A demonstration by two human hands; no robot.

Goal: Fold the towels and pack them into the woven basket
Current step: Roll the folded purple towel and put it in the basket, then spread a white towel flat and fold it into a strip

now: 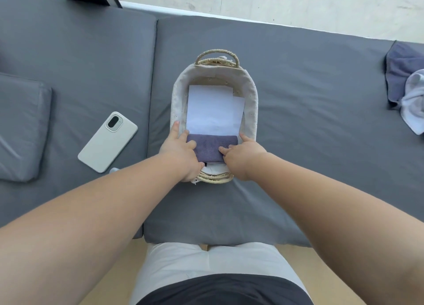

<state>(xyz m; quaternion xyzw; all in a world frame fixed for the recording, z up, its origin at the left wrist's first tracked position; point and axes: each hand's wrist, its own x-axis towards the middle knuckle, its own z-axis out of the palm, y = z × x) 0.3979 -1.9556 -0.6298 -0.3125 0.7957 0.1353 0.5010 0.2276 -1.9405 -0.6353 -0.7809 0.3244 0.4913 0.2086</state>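
Note:
A woven basket with a cream cloth lining stands in the middle of the grey mattress, one handle at its far end. A folded purple-grey towel lies at the basket's near end. My left hand rests on the towel's left end, thumb along the basket rim. My right hand presses its right end with the fingers on the cloth. White paper sheets cover the basket's floor beyond the towel. Unfolded towels, one purple-grey and one white, lie in a heap at the far right.
A white phone lies face down left of the basket. A grey pillow sits at the far left. The mattress has a seam left of the basket, and its near edge is by my legs.

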